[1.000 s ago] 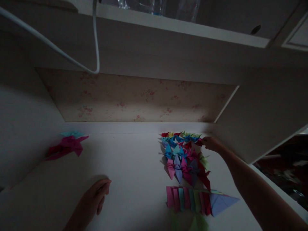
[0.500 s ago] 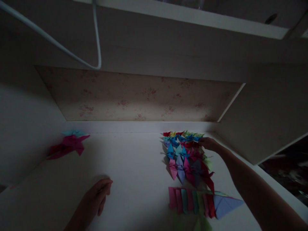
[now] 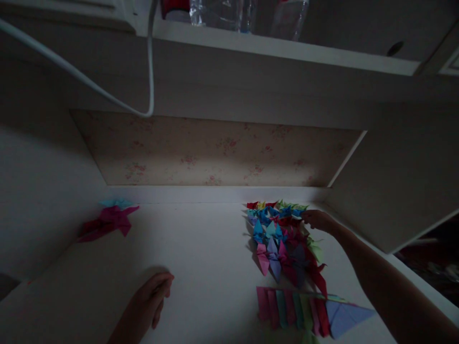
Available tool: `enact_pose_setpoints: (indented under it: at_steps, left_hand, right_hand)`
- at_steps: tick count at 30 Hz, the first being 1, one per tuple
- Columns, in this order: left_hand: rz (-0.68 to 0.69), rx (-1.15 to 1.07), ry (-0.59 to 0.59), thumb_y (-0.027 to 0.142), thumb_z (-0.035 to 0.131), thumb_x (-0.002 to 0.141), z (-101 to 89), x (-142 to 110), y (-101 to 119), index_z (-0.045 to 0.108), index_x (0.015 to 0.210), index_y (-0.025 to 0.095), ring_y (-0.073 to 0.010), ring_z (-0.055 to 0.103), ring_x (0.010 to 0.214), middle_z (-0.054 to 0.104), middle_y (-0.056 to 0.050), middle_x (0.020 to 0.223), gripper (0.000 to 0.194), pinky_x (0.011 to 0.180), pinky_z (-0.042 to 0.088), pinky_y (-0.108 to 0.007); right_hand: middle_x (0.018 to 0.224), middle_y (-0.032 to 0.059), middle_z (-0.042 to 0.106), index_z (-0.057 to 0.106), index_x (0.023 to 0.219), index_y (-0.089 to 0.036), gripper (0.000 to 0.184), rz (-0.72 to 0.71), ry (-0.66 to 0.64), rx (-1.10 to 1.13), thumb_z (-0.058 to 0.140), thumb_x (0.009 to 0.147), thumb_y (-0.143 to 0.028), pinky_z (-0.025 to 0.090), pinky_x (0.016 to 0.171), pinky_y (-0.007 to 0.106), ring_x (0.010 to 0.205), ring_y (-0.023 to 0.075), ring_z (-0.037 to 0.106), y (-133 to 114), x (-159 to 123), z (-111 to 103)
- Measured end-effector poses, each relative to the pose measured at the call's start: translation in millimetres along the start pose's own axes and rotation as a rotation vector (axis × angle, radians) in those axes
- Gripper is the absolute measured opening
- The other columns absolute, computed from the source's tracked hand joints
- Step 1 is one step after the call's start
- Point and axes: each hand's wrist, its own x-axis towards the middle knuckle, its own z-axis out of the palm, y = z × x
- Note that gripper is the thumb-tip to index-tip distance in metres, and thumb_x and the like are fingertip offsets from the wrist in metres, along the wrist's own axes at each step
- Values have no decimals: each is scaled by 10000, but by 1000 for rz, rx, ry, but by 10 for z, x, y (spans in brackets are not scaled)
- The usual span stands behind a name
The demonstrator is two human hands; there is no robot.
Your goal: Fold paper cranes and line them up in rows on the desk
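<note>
On the white tabletop [image 3: 201, 248] rests my left hand [image 3: 152, 294], its fingers loosely curled in and nothing visible between them. My right hand [image 3: 317, 220] reaches to the far right, fingertips pinched at the edge of a group of folded paper cranes [image 3: 274, 258]. A dark red paper crane [image 3: 292, 221] sits at those fingertips, and a blue crane [image 3: 297, 212] is just behind it. The cranes stand in close rows of red, yellow, green, blue, pink and purple. Nearer me is a row of narrow folded paper strips [image 3: 290, 308], with a lavender folded triangle [image 3: 347, 317] at its right end.
At the far left lie a magenta folded paper piece [image 3: 114, 219] and a light blue one [image 3: 116, 203]. A white cable [image 3: 150, 71] hangs from above. An overhead shelf [image 3: 287, 50] holds clear plastic items [image 3: 215, 14]. Side panels and a floral back panel [image 3: 225, 153] enclose the table.
My right hand held a red paper crane at the group's right edge and has moved it slightly in among the others. My left hand stays put. The camera view shifts a little.
</note>
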Motion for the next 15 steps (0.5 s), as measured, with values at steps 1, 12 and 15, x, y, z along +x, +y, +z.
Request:
enact_pose_setpoints:
  at_steps: [1, 12, 15]
  left_hand:
    - [1, -6, -3, 602, 568, 726, 6, -1, 1, 570, 878, 187, -34, 356, 325, 504, 63, 639, 442, 298, 275, -174]
    - [89, -14, -18, 466, 522, 795, 61, -80, 61, 602, 873, 173, -44, 384, 371, 509, 45, 667, 314, 328, 298, -171]
    - [115, -40, -7, 413, 524, 788, 72, -115, 121, 606, 828, 164, -50, 402, 391, 514, 39, 661, 265, 347, 319, -172]
  right_hand:
    - [600, 72, 679, 727, 745, -143, 183, 10, 0, 28, 560, 788, -202, 407, 454, 227, 437, 146, 586, -12, -26, -39]
    - [714, 45, 653, 668, 945, -173, 359, 56, 84, 554, 554, 794, -478, 383, 474, 252, 513, 141, 513, -904, -1122, -217]
    - [577, -23, 538, 659, 857, -188, 315, 26, -50, 945, 628, 770, -489, 311, 430, 223, 466, 103, 418, -1442, -1647, 47]
